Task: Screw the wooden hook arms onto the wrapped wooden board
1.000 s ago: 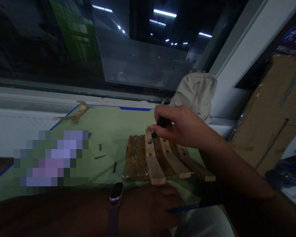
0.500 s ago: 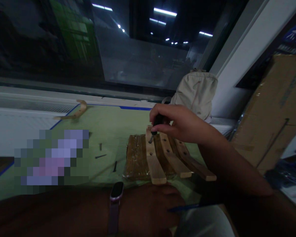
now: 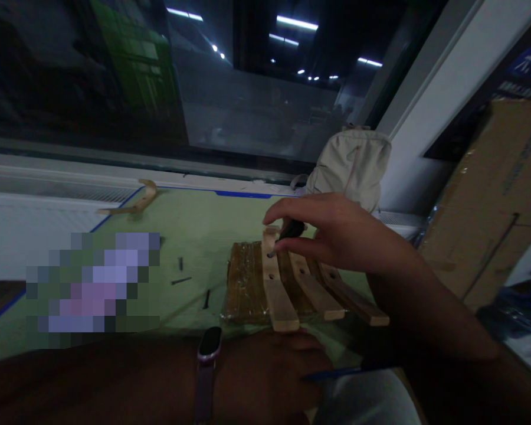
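My right hand [image 3: 331,230] holds a black-handled screwdriver [image 3: 291,230] between thumb and fingers, its handle tilted toward the right. Its tip meets the upper hole of the leftmost curved wooden piece [image 3: 281,304]. That piece lies across a brown block wrapped in clear film [image 3: 245,283], beside a second wooden piece [image 3: 321,295] and a third wooden piece [image 3: 358,298], which have holes too. My left hand [image 3: 278,366], below a wrist band [image 3: 210,348], lies flat at the table's near edge, close to the block's front. Its fingers are dim and partly hidden.
Screws [image 3: 181,281] lie loose on the green tabletop [image 3: 194,218] left of the block. Another curved wooden piece [image 3: 144,200] rests at the far left corner. A blurred-out patch [image 3: 97,283] covers something at left. Behind stand a backpack [image 3: 351,165] and a cardboard box [image 3: 491,206].
My right hand has shifted slightly and its fingers have loosened around the handle. The screwdriver leans further over to the right. My left hand stays in place.
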`<state>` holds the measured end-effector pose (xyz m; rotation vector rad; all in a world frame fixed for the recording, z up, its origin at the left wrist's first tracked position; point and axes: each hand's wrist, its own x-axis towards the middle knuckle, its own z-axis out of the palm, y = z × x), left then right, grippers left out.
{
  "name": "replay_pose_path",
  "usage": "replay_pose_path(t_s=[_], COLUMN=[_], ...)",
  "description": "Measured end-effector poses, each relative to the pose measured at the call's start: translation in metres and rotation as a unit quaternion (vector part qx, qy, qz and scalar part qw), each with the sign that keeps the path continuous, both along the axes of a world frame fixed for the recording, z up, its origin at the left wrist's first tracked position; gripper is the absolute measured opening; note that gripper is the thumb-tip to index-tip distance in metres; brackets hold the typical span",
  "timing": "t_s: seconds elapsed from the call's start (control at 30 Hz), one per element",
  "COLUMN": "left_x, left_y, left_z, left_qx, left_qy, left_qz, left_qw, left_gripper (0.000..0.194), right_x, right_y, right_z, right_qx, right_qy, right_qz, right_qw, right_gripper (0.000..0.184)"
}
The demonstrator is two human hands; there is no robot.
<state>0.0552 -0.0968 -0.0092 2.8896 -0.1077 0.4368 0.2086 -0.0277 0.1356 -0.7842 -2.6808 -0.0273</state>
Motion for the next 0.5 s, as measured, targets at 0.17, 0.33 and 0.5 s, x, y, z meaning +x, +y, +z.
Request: replay_pose_path(t_s=[0.17,0.33,0.5], left_x=[-0.001,-0.001,-0.001], left_y=[0.0,-0.001,-0.001], left_z=[0.002,0.001,0.0], left_qx=[-0.006,-0.008,-0.005], left_qy=[0.006,0.018,0.009], left_qz=[0.008,0.009,0.013], left_qw=[1.0,1.0,1.0], left_gripper=[0.023,0.022,0.023], right_x=[-0.009,-0.001,-0.007], right_y=[0.003,0.008,0.013], right_z=[-0.004,-0.002,-0.008], right_qx=[0.07,-0.039,-0.029], right_qy=[-0.044,0.009,0.039], right_qz=[-0.168,0.049,0.028], right_qw=[0.982,0.998,0.998], right_gripper=[0.038,0.025,0.008])
